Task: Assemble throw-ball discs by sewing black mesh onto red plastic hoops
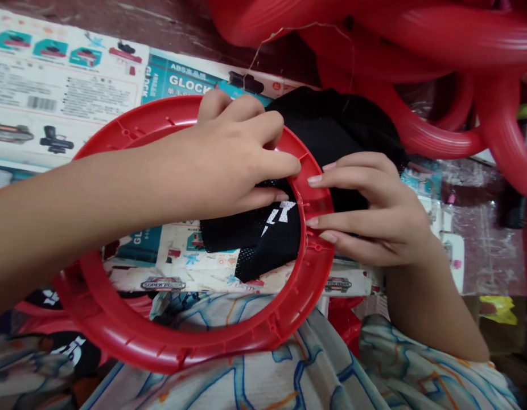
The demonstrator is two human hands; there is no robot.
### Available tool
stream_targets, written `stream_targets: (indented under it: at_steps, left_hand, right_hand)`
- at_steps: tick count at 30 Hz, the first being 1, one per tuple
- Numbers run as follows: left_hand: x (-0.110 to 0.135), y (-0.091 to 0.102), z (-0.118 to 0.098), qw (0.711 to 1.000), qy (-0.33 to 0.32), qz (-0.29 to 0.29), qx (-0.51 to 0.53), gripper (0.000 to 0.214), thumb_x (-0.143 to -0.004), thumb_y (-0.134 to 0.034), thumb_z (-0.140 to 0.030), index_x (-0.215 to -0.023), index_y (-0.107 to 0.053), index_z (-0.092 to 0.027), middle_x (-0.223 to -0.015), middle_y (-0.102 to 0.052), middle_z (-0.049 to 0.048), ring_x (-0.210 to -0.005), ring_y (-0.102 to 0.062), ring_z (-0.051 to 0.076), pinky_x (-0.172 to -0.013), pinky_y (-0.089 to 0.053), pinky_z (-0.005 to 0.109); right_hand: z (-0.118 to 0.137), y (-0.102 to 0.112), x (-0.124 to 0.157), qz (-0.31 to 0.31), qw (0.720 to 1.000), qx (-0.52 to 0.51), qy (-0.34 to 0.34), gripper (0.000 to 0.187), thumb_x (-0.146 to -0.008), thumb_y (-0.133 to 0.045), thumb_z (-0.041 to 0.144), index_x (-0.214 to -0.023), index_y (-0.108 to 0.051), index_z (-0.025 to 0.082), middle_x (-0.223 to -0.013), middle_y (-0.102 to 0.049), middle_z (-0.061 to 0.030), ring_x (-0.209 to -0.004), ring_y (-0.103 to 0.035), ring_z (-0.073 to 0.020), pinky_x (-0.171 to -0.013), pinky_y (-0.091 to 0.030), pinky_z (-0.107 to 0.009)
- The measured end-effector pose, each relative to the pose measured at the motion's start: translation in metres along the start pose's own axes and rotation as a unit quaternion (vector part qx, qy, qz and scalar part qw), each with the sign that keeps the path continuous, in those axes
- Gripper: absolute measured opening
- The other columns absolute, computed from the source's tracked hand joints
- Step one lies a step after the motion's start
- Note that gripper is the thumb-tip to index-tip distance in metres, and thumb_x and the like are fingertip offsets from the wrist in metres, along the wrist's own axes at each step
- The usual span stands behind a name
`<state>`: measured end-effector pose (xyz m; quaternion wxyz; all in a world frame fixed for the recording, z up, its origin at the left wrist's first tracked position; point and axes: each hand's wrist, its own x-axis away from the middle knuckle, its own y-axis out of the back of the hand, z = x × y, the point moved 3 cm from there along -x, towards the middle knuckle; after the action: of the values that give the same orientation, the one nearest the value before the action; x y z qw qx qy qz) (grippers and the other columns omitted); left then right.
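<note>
A red plastic ring (161,336) rests tilted on my lap. A piece of black mesh fabric (332,131) with white lettering is draped over the ring's right edge and hangs inside it. My left hand (233,165) reaches across the ring, its fingers curled and pinching the mesh against the rim. My right hand (374,210) lies outside the ring on the right, fingers extended and pressing the mesh onto the rim. A thin thread runs up from the mesh toward the top.
Several more red plastic rings (438,74) are piled at the top right. Printed toy cartons (67,80) lie flat under the ring. Patterned cloth (289,370) covers my lap. A clear plastic bag (485,228) lies at the right.
</note>
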<state>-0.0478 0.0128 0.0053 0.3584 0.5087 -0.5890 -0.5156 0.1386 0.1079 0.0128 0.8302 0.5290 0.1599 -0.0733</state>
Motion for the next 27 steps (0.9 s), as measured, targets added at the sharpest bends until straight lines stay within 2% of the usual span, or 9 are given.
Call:
stream_targets:
  at_steps: [4,9,17,20,24,27]
  left_hand:
    - [0.000,-0.001,-0.001,0.999,-0.018,-0.014,-0.040,0.027,-0.094,-0.047,-0.039,-0.098,-0.069,-0.023,-0.100,-0.057,0.0129,-0.105,-0.053,0.037,-0.083,-0.039,0.054]
    - [0.000,-0.004,0.000,0.998,-0.028,-0.032,-0.052,0.028,-0.095,-0.045,-0.040,-0.098,-0.068,-0.025,-0.098,-0.057,0.0127,-0.101,-0.055,0.038,-0.077,-0.040,0.053]
    - [0.002,-0.004,0.002,1.000,0.004,-0.009,0.005,0.027,-0.095,-0.047,-0.038,-0.100,-0.069,-0.024,-0.102,-0.055,0.0103,-0.107,-0.050,0.033,-0.090,-0.037,0.053]
    - [0.002,-0.005,0.003,1.000,0.014,0.000,0.022,0.029,-0.095,-0.047,-0.039,-0.103,-0.069,-0.021,-0.102,-0.053,0.0098,-0.110,-0.048,0.032,-0.095,-0.034,0.054]
    - [0.000,-0.008,0.005,0.998,0.021,0.021,0.056,0.035,-0.096,-0.045,-0.043,-0.105,-0.069,-0.019,-0.107,-0.050,0.0101,-0.115,-0.044,0.033,-0.100,-0.029,0.055]
    - [-0.001,-0.008,0.006,0.997,0.019,0.028,0.070,0.033,-0.095,-0.047,-0.042,-0.104,-0.070,-0.020,-0.108,-0.050,0.0108,-0.115,-0.044,0.034,-0.100,-0.028,0.056]
  right_hand:
    - [0.001,0.000,0.002,-0.013,1.000,0.016,0.014,0.015,-0.085,-0.066,0.030,-0.099,-0.070,0.032,-0.131,-0.059,-0.0001,-0.118,-0.054,-0.0245,-0.099,-0.051,-0.047]
    - [0.001,0.000,0.002,-0.005,0.999,0.034,-0.007,0.015,-0.087,-0.063,0.039,-0.099,-0.071,0.037,-0.132,-0.059,0.0022,-0.116,-0.055,-0.0253,-0.094,-0.053,-0.050]
    - [0.001,0.000,-0.002,-0.017,1.000,-0.002,0.013,0.014,-0.084,-0.068,0.027,-0.099,-0.071,0.028,-0.126,-0.061,-0.0032,-0.116,-0.055,-0.0236,-0.101,-0.049,-0.045]
    - [0.005,-0.001,-0.005,-0.028,0.997,-0.005,-0.072,0.007,-0.086,-0.066,0.033,-0.090,-0.070,0.030,-0.120,-0.063,-0.0016,-0.111,-0.059,-0.0223,-0.101,-0.050,-0.045]
    - [0.009,-0.007,-0.007,-0.015,0.973,-0.021,-0.229,0.019,-0.083,-0.069,0.042,-0.076,-0.070,0.025,-0.133,-0.055,-0.0054,-0.125,-0.050,-0.0298,-0.109,-0.043,-0.051]
    - [0.008,-0.012,-0.007,-0.009,0.962,-0.043,-0.271,0.021,-0.083,-0.070,0.038,-0.071,-0.068,0.022,-0.137,-0.052,-0.0075,-0.130,-0.046,-0.0323,-0.113,-0.037,-0.053]
